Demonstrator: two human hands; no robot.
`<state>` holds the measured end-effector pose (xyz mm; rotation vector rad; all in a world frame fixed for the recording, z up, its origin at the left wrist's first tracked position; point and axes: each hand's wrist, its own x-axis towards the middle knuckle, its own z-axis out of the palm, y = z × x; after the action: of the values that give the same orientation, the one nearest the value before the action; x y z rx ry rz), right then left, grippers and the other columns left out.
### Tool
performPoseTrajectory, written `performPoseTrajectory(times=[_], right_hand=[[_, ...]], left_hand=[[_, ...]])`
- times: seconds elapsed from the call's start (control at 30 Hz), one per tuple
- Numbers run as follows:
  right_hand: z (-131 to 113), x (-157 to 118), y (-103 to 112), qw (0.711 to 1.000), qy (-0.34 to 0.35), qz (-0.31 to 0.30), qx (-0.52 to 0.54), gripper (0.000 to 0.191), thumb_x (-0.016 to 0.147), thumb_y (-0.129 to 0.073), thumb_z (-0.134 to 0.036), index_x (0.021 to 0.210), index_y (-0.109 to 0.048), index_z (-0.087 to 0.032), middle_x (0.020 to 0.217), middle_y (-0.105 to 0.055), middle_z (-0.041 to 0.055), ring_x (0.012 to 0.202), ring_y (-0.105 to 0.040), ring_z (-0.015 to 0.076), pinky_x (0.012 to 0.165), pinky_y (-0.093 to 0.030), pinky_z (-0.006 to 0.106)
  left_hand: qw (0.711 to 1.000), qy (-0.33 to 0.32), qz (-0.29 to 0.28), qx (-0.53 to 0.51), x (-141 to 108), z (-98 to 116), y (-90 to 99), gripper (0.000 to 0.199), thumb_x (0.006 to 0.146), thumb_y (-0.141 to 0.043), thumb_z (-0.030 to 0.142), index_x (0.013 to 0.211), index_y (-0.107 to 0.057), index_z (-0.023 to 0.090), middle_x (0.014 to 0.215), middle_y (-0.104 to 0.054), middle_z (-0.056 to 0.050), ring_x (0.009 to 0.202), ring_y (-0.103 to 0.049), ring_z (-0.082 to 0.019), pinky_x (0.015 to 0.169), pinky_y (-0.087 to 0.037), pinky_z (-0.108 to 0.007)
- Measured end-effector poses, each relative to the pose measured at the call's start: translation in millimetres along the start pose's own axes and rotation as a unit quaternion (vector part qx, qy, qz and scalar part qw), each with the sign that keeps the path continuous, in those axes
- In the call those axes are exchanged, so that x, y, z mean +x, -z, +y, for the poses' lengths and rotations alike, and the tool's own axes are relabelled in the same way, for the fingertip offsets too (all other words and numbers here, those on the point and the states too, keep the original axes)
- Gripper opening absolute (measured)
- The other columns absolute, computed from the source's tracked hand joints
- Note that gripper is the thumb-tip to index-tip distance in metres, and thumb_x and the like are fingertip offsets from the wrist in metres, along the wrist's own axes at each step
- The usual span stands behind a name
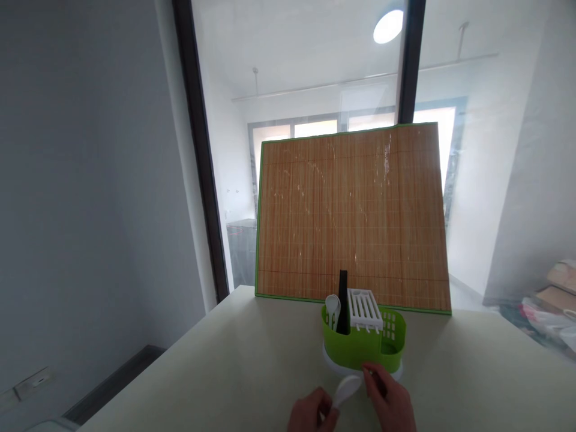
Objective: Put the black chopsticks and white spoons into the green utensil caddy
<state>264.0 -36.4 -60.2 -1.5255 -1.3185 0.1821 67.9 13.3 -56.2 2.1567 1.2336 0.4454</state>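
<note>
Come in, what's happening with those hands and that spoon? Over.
Left hand gripping white spoon. Right hand by its other end, contact unclear. Green basket close beyond both hands, black item standing in it.

You seem to be in a home: through the dark-framed glass partition at upper centre you see windows and a ceiling-hung rail; a wall socket sits lower left, a kitchen-style utensil caddy lower centre.
</note>
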Motion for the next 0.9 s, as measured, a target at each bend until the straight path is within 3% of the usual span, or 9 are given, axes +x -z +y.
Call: performPoseTrajectory(times=[0.07,0.13,0.23,0.33,0.43,0.7,0.8,0.9], right_hand=[[-5,0,-3,1.000,0.009,0.005,0.021,0.041,0.087,-0.045,-0.053,0.098,-0.063,-0.018,0.061,-0.060,0.0007,0.052,-0.056,0.0177,0.051,-0.044,0.024],[-10,-1,-7,0.999,0.027,-0.009,0.046,0.044,0.088,-0.045,-0.053,0.104,-0.062,-0.015,0.059,-0.056,-0.0008,0.050,-0.053,0.0169,0.049,-0.043,0.024],[-15,-4,-17,0.995,0.054,-0.053,0.058,0.047,0.088,-0.046,-0.053,0.107,-0.060,-0.014,0.058,-0.055,-0.0016,0.049,-0.051,0.0157,0.046,-0.041,0.023],[-14,-7,-27,0.992,0.089,-0.081,0.021,0.042,0.088,-0.047,-0.054,0.085,-0.065,-0.016,0.055,-0.055,-0.0014,0.046,-0.049,0.0143,0.044,-0.038,0.022],[-9,-9,-33,0.989,0.123,-0.083,0.002,0.043,0.090,-0.044,-0.053,0.073,-0.063,-0.018,0.055,-0.055,-0.0009,0.048,-0.051,0.0138,0.046,-0.038,0.021],[-17,-12,-36,0.985,0.153,-0.079,-0.001,0.046,0.092,-0.041,-0.054,0.074,-0.066,-0.020,0.059,-0.060,0.0002,0.050,-0.054,0.0135,0.048,-0.041,0.019],[-22,-14,-40,0.982,0.168,-0.081,-0.003,0.045,0.092,-0.040,-0.054,0.079,-0.068,-0.021,0.061,-0.062,0.0003,0.051,-0.056,0.0134,0.049,-0.043,0.018],[-22,-16,-43,0.983,0.164,-0.087,0.004,0.043,0.092,-0.040,-0.053,0.083,-0.069,-0.022,0.061,-0.063,0.0004,0.051,-0.057,0.0138,0.049,-0.043,0.018]], left_hand=[[0.991,-0.033,0.069,-0.110,1,6,6.4,0.012,0.076,-0.054,0.029,0.072,-0.056,0.018,0.067,-0.065,0.000,0.055,-0.056,-0.011,0.053,-0.039,-0.021],[0.973,-0.035,0.104,-0.205,3,12,7.4,0.021,0.077,-0.053,0.038,0.070,-0.053,0.018,0.058,-0.059,0.002,0.046,-0.051,-0.009,0.047,-0.037,-0.020],[0.949,-0.030,0.091,-0.301,8,19,0.7,0.033,0.074,-0.055,0.051,0.068,-0.050,0.019,0.046,-0.047,0.006,0.037,-0.046,-0.009,0.040,-0.034,-0.019],[0.940,-0.036,0.072,-0.333,13,22,-7.4,0.038,0.070,-0.059,0.055,0.066,-0.052,0.018,0.046,-0.050,0.005,0.039,-0.049,-0.009,0.041,-0.035,-0.019],[0.938,-0.034,0.067,-0.339,15,22,-10.6,0.037,0.069,-0.061,0.053,0.066,-0.055,0.017,0.047,-0.053,0.004,0.041,-0.052,-0.010,0.042,-0.037,-0.019],[0.959,-0.065,0.050,-0.270,5,13,0.8,0.023,0.076,-0.058,0.034,0.076,-0.068,0.013,0.054,-0.063,-0.001,0.048,-0.059,-0.011,0.047,-0.045,-0.018],[0.973,-0.116,0.090,-0.180,-5,7,13.1,0.014,0.074,-0.060,0.027,0.078,-0.070,0.018,0.068,-0.068,-0.002,0.055,-0.062,-0.011,0.048,-0.048,-0.015],[0.957,-0.208,0.164,-0.118,-16,4,29.4,0.021,0.075,-0.060,0.023,0.094,-0.067,0.024,0.085,-0.068,-0.002,0.060,-0.062,-0.008,0.050,-0.050,-0.013]])
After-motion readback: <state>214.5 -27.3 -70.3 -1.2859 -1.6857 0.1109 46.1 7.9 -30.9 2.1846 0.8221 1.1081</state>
